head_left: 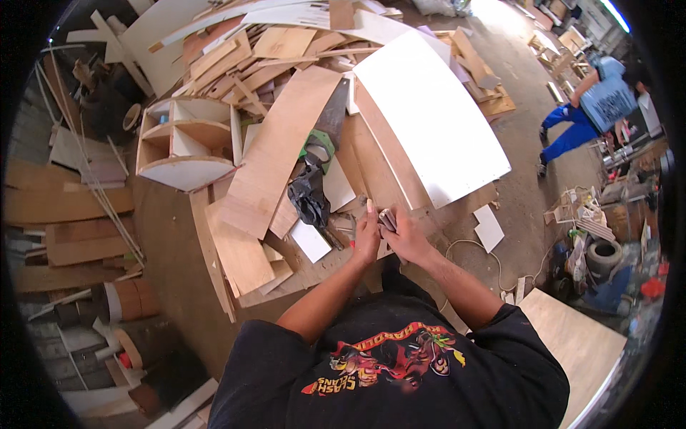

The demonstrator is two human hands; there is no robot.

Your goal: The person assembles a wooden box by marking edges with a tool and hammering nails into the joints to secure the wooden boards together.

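Observation:
Both my hands are close together over the front edge of a cluttered wooden work table (368,146). My right hand (409,237) is closed around a short, dark, shiny rod-like tool (388,219); its exact kind is hard to see. Just beside it, my left hand (367,237) has its fingers drawn together, with a pale tip sticking up from them; what it holds, if anything, I cannot make out. A crumpled black plastic bag (309,196) lies left of my hands. Beyond them rests a large white curved panel (432,118) with a brown wooden side.
Long plywood boards (282,154) cover the table's left side, near a green object (319,146). Wood offcuts (268,57) are heaped behind. A compartmented wooden shelf unit (189,139) stands left. A cable (493,261) runs over the floor at right; another person (597,104) is farther off.

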